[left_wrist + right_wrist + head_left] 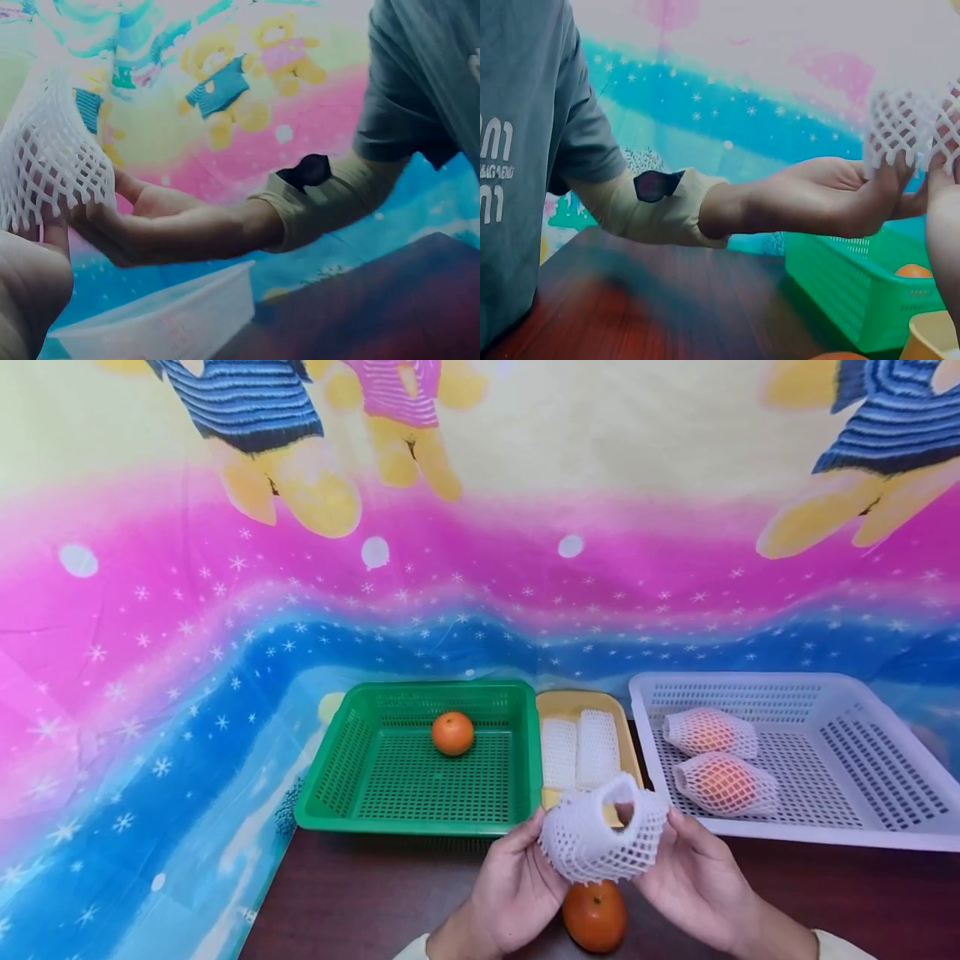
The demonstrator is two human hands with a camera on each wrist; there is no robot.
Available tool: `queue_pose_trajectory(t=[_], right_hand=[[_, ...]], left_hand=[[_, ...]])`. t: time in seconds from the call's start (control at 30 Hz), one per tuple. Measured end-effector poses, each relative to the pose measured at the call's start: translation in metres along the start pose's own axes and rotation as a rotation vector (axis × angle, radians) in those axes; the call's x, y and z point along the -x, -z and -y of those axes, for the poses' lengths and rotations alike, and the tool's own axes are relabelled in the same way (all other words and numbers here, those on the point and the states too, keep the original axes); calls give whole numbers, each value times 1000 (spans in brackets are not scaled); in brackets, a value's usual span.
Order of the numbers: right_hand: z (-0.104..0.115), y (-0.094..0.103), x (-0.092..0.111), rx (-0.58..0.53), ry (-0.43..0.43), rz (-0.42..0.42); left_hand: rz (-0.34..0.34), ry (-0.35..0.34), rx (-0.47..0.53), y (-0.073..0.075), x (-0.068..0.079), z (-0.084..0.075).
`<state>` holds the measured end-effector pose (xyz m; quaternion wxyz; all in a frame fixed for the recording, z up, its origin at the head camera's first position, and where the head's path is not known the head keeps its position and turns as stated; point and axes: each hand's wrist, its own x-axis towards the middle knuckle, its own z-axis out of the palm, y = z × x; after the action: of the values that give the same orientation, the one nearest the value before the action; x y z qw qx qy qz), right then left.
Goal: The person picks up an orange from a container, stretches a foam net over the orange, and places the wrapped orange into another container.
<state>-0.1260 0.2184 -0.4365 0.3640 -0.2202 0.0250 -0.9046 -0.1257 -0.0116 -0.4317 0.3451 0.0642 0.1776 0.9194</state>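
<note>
Both hands hold a white foam fruit net [603, 835] above the table's front part, its mouth spread into an oval hole. The left hand [517, 881] pinches one side of the rim with thumb and fingers. On the other side the right hand [701, 881] grips the edge, thumb on top. Just below the net, an orange round fruit [595, 927] sits on the table, partly covered by it. In the left wrist view the net [52, 165] hangs with its lattice stretched between the hands. The fingers inside the net are partly hidden.
A green basket [420, 828] with one orange fruit [453, 733] stands at the left. Beside it, a yellow tray [581, 700] holds folded foam nets [598, 747]. The white basket [862, 835] on the right contains two netted fruits [726, 783]. A patterned cloth [480, 568] hangs behind.
</note>
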Motion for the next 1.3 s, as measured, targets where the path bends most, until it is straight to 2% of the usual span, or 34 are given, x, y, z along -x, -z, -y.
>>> queue_pose_trajectory(t=[0.13,0.3,0.37,0.43,0.5,0.6,0.63,0.7,0.83,0.93,1.0,1.07,1.17,1.3], right_hand=[[0,0,7,21,-15,51],[-2,1,17,88,-51,117],[-4,1,19,98,-70,131],[-6,2,21,106,-86,133],[-8,4,22,115,-98,126],[-10,10,26,120,-116,101],[-10,13,29,118,-115,88],[-9,20,35,130,-116,46],[-8,36,47,168,-118,-70],[-8,47,53,169,-130,-182],[-9,51,55,176,-137,-248],[-10,55,55,206,-143,-304],[-12,57,54,319,-159,-401],[-14,58,52,488,-187,-565]], left_hand=[[105,38,-67,9,8,8],[269,170,-108,21,20,16],[293,197,-103,22,22,18],[271,162,-92,22,21,19],[198,96,-78,19,20,20],[49,14,-39,20,19,22],[-3,-5,-47,22,19,23],[-112,2,-92,27,20,27],[-336,10,-261,42,22,38],[-515,-35,-424,52,21,47],[-630,-78,-595,56,20,51],[-725,-88,-772,59,18,53],[-799,-80,-968,62,14,55],[-794,-33,-1019,66,10,55]])
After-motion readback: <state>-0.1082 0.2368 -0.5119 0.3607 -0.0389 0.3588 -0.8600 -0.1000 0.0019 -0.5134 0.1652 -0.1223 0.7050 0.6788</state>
